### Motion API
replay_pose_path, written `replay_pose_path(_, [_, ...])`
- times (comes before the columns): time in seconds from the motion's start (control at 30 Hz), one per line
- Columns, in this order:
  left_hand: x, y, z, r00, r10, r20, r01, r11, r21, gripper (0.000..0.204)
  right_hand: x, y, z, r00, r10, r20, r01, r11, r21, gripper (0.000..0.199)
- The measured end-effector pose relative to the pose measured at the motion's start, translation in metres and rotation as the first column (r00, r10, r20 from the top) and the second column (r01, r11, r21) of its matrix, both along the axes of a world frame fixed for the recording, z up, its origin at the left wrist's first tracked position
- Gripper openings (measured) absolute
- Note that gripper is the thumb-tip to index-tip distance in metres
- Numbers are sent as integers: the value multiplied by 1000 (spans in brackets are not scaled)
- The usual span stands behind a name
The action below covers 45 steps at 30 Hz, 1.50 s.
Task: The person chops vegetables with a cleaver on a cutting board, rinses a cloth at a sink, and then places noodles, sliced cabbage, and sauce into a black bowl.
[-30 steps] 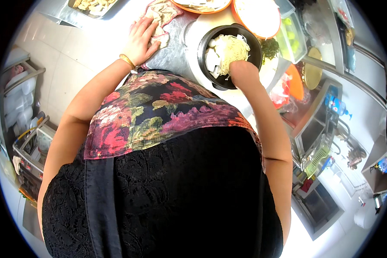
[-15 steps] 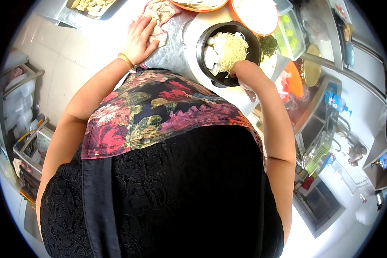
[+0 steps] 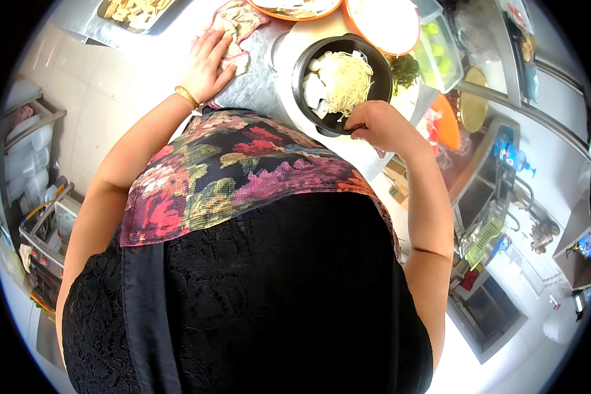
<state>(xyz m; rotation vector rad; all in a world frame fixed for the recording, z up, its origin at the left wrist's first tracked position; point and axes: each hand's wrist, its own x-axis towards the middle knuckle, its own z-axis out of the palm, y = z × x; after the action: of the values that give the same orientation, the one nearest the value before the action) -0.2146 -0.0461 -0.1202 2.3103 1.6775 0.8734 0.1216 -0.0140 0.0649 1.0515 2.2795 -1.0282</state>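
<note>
Black bowl [image 3: 340,82] sits upper centre of the frame on a metal counter [image 3: 256,92], filled with pale shredded noodles or cabbage strands [image 3: 347,77] plus white chunks [image 3: 314,88] on its left side. Right hand [image 3: 377,125] is at the bowl's lower rim, fingers curled in tight, seems to pinch the rim or a thin dark utensil there; can't tell which, too small. Left hand [image 3: 210,62] lies flat and spread on a patterned cloth [image 3: 238,23] at upper left-centre, gold bracelet [image 3: 187,97] on the wrist, gripping nothing. Orange-rimmed dishes [image 3: 381,20] along the top edge, clear tub of green pieces [image 3: 440,46] upper right, tray of pale cut strips [image 3: 134,10] upper left, greens [image 3: 404,69] just right of the bowl. Handling guess: the bowl looks stiff, ceramic or stone, probably heavy when full and breakable if knocked; the rim is likely slick, so best taken with both hands on opposite sides of the rim or under the base. Contents are soft, loose and light, would spill if the bowl tilts.
</note>
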Motion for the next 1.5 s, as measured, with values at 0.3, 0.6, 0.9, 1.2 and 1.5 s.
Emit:
replay_pose_path(0.3, [0, -1, 0, 1000, 3, -8, -3, 1000, -18, 54, 54, 33, 21, 694, -547, -468, 698, 672, 249, 12])
replay_pose_path(0.6, [1, 0, 4, 999, 5, -37, -7, 1000, -30, 54, 80, 60, -5, 614, -626, -481, 759, 301, 577, 16])
replay_pose_path(0.9, [1, 1, 5, 999, 2, -39, -3, 1000, -16, 54, -43, -17, -25, 884, -253, 393, 113, 932, 346, 29])
replay_pose_path(1.2, [0, -1, -3, 1000, 3, -12, -3, 1000, 15, 52, -26, -7, -24, 890, -258, 375, 58, 881, 469, 11])
replay_pose_path(1.5, [0, 0, 1, 1000, 6, -7, -6, 1000, -13, 53, 18, 16, 17, 772, -628, -95, 629, 735, 253, 16])
